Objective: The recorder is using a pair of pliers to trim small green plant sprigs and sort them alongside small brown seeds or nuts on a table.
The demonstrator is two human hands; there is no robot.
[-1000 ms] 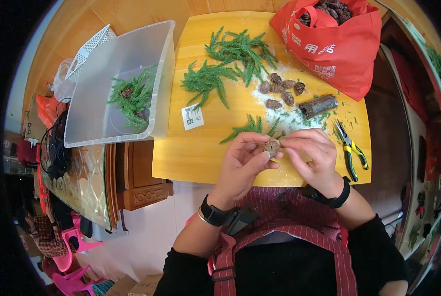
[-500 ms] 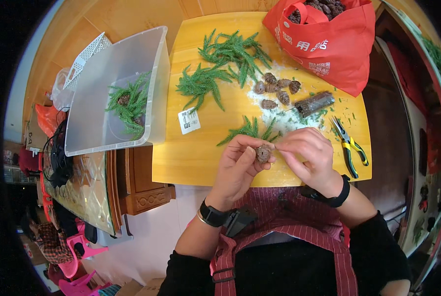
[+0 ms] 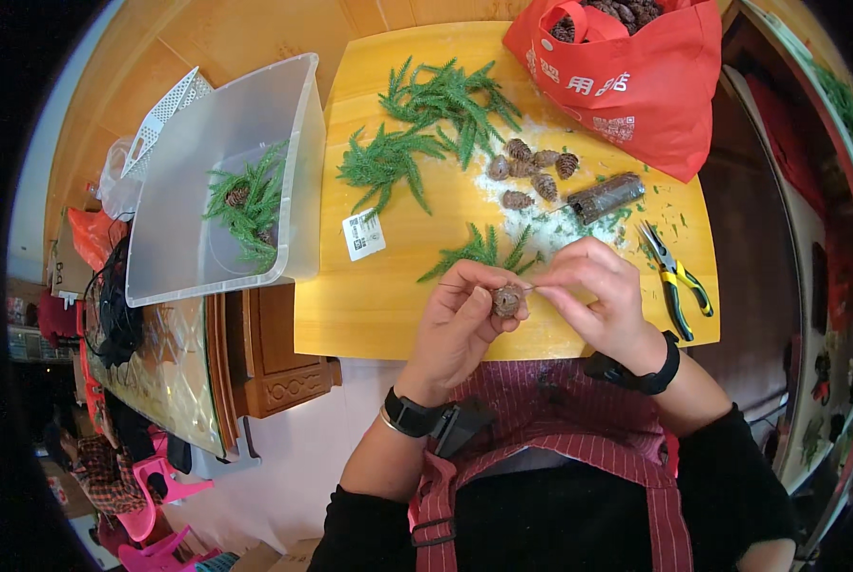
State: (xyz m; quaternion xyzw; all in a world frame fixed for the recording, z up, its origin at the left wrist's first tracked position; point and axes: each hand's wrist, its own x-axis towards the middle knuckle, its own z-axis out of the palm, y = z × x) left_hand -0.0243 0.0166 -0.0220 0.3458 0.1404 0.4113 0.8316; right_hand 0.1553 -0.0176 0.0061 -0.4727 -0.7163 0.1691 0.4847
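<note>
Between the thumb and fingers of my left hand [image 3: 460, 310] sits a small brown pine cone [image 3: 508, 300], held over the table's near edge. My right hand [image 3: 593, 291] is beside it, thumb and forefinger pinching a thin dark wire [image 3: 534, 287] that runs to the cone. Just beyond my hands lies a green artificial fir sprig [image 3: 481, 250]. Farther off, several loose pine cones [image 3: 544, 185] rest on white powdery flakes. A dark bundle of wires [image 3: 606, 197] lies to their right.
Pliers with yellow-black handles [image 3: 676, 281] lie at the right. A red bag [image 3: 626, 86] of pine cones stands at the back right. More green sprigs [image 3: 450, 100] and a white label card [image 3: 363, 234] are on the yellow table [image 3: 369, 319]. A clear bin [image 3: 298, 191] at left holds decorated sprigs.
My right hand has shifted slightly, and its fingers have drawn a little away from the cone, so more of the wire shows. The left hand keeps the cone in nearly the same spot.
</note>
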